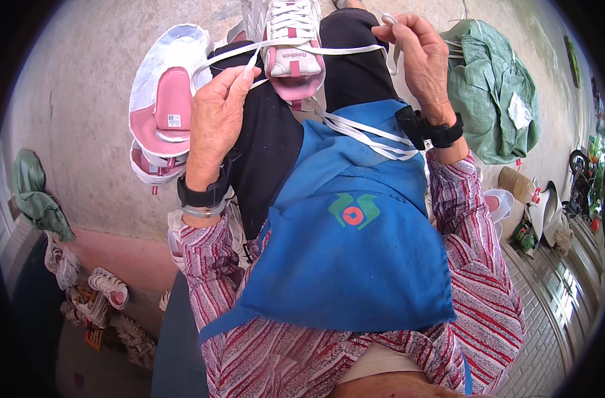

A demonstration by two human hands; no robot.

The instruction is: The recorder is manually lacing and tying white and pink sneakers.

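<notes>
A white and pink sneaker (294,63) rests between my knees, its pink-lined opening toward me. White laces criss-cross up its front. My left hand (217,119), left of the shoe, pinches one stretch of white shoelace (253,61) between thumb and fingers. To the right of the shoe and farther off, my right hand (418,56) pinches the other lace near its tip, with a length hanging below. One lace runs across the shoe's tongue toward the right hand. A bundle of loose white laces (372,136) lies on the blue apron (362,265) over my lap.
Unlaced white and pink shoes (158,99) lie on the concrete floor (83,132) at the left. A green woven sack (491,93) stands at the right. More shoes (109,288) are piled at the lower left, near a green bag (36,192). A hat (547,212) lies far right.
</notes>
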